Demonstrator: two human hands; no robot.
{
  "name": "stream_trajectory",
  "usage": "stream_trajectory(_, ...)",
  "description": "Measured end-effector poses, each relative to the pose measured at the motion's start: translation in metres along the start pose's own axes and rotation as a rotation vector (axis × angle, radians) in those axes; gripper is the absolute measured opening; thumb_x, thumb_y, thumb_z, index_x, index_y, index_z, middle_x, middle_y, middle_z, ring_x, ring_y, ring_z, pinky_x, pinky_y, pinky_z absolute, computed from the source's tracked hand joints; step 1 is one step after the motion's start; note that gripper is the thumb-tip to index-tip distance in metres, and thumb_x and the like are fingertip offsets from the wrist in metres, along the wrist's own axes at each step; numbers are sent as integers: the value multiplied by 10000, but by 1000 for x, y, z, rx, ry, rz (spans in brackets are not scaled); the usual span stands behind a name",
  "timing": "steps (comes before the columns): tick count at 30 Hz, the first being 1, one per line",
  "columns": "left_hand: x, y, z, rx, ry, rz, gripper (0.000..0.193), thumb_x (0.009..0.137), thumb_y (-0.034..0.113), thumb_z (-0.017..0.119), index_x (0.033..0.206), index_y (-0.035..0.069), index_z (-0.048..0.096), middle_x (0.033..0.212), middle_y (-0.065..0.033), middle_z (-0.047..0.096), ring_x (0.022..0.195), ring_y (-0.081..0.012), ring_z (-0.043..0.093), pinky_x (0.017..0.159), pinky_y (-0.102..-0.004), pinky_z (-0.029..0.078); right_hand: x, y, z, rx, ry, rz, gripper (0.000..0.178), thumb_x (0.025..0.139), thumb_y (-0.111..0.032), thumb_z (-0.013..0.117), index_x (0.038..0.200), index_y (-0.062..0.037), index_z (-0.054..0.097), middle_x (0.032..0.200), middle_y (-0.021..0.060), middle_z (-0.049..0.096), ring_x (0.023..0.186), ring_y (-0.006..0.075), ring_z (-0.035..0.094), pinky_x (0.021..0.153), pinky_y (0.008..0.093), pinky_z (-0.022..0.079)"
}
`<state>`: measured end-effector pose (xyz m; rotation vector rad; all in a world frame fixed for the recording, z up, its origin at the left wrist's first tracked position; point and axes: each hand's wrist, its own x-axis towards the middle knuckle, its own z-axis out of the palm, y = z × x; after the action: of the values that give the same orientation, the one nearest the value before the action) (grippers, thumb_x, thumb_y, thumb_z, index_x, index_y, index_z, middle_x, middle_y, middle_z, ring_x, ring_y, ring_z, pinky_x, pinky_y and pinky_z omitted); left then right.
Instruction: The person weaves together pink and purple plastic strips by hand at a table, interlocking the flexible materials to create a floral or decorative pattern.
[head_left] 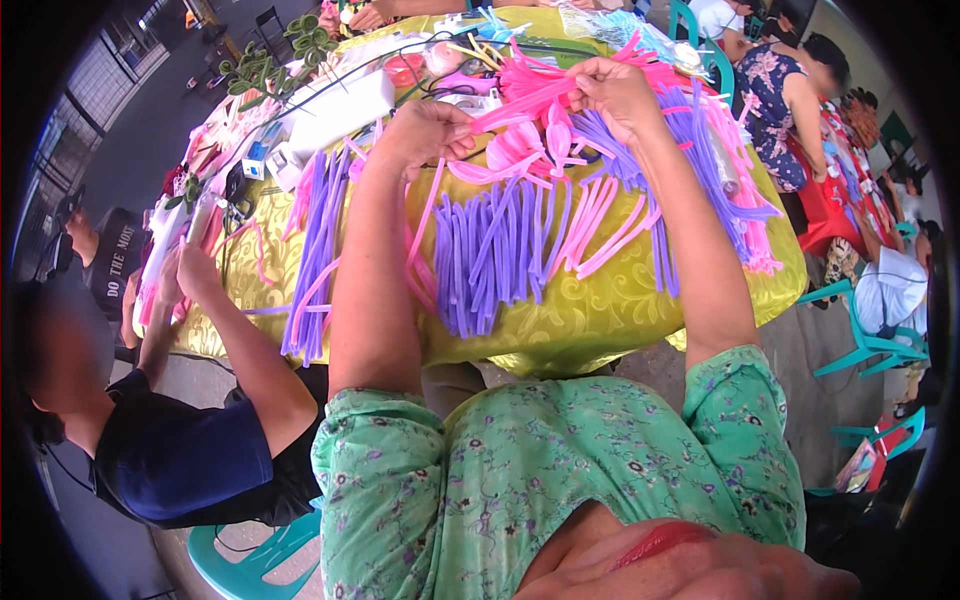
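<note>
Both my hands are raised over the far half of the table. My left hand (428, 138) is closed in a pinch, its fingertips on the end of a bright pink pipe cleaner (512, 112). Farther right, my right hand (612, 98) also pinches this pink length, which runs between the two hands. A loose bunch of hot pink pipe cleaners (535, 78) lies just behind it. Pale pink looped petal shapes (515, 150) rest below the strand, between my forearms. Nearer me lies a wide row of purple pipe cleaners (485, 255), with several pink pipe cleaners (592, 225) beside it.
A yellow patterned cloth (560, 325) covers the table. Behind my left hand stand a white box (340, 105) and green looped pipe-cleaner pieces (290, 55). At the left, a co-worker in a dark shirt (190, 450) works at the table edge. Teal chairs (865, 325) stand at right.
</note>
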<state>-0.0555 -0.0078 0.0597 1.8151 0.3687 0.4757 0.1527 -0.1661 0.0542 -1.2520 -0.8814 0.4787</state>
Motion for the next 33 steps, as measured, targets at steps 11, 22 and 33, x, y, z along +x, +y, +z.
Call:
stream_trajectory(11,2,19,-8,130,-5,64,90,791,11,554,856,-39,592,688,-87,599,562,-122,544,508,-217,451,4,6,-1,184,65,132,82,820,-21,517,862,30,565,750,83,566,650,164,565,625,301,503)
stream_trajectory(22,15,-1,-34,-210,40,251,175,774,15,519,925,-19,601,789,-93,625,651,-124,570,602,-231,455,-5,2,4,156,-241,169,100,782,-33,575,875,4,573,780,81,582,694,160,591,666,298,517)
stream_trajectory(33,15,-2,-40,-282,-89,246,178,750,20,533,905,-20,609,767,-98,623,663,-139,585,612,-229,465,-35,-33,19,-567,-206,27,145,799,-41,542,925,-1,601,687,58,587,557,105,569,507,243,480)
